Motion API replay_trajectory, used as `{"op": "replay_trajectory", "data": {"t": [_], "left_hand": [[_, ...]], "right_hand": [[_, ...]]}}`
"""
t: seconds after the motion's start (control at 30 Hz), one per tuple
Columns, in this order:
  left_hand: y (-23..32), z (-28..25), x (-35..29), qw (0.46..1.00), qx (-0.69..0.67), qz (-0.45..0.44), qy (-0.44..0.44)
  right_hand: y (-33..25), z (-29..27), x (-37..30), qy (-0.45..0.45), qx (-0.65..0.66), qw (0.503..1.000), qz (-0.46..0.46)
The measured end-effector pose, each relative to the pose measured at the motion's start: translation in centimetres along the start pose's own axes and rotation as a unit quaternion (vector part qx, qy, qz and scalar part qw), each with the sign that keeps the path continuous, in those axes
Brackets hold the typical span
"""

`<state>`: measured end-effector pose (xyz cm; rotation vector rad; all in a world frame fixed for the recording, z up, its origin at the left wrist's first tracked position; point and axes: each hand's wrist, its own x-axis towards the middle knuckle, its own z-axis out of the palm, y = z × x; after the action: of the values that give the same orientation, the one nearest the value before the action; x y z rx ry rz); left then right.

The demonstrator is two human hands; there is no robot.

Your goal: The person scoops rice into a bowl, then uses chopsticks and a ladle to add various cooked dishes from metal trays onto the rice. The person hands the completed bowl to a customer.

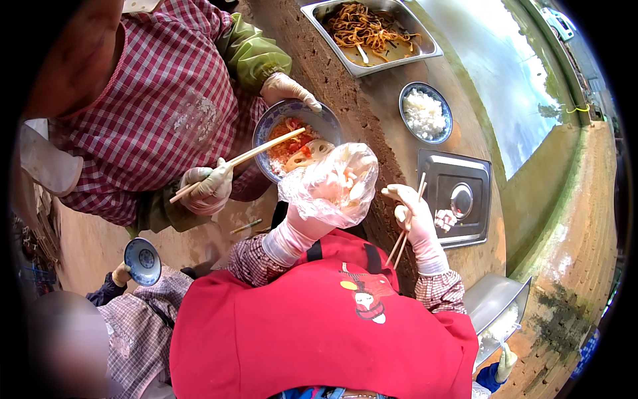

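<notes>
My left hand [300, 225], in a pale glove, is closed at the underside of a clear plastic bag [362, 169]. Pale pinkish food pieces show inside it; the fingers are partly hidden by the plastic. In my gloved right hand [420, 226] is a pair of wooden chopsticks [399, 250], held at a slant beside a steel lid [475, 229]. Some pale pieces [445, 220] lie on that lid. Just beyond the bag, a person in a checked apron [166, 126] holds a blue-and-white bowl [261, 136] with rice, red food and lotus root slices, and thick chopsticks [256, 151].
A steel tray of noodles [428, 56] and a bowl of white rice [425, 114] stand at the far right. At lower right, another gloved hand [506, 362] is by a steel pan [522, 296] with rice. At lower left, another person holds a bowl [142, 261]. Water [495, 60] lies beyond the ledge.
</notes>
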<state>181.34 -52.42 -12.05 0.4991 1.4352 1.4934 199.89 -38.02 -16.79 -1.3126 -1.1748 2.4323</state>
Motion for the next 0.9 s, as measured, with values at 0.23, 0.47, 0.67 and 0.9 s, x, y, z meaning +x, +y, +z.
{"op": "replay_trajectory", "data": {"t": [0.23, 0.47, 0.67, 0.9], "left_hand": [[2.0, -0.8, -1.8, 0.993, -0.023, 0.113, -0.036], [2.3, -1.2, -3.7, 0.8, 0.555, 0.229, -0.004], [1.3, -2.1, -4.4, 0.879, 0.455, 0.097, -0.1], [1.4, -1.9, -5.3, 0.845, -0.525, -0.096, -0.042]], "right_hand": [[-7.5, 6.8, -5.3, -0.085, -0.323, 0.897, -0.288], [-6.8, 9.5, -4.3, -0.106, -0.554, 0.606, -0.561], [-6.6, 9.8, -4.0, -0.129, -0.495, 0.614, -0.601], [-7.7, 8.4, -5.3, -0.229, -0.509, 0.614, -0.558]]}}
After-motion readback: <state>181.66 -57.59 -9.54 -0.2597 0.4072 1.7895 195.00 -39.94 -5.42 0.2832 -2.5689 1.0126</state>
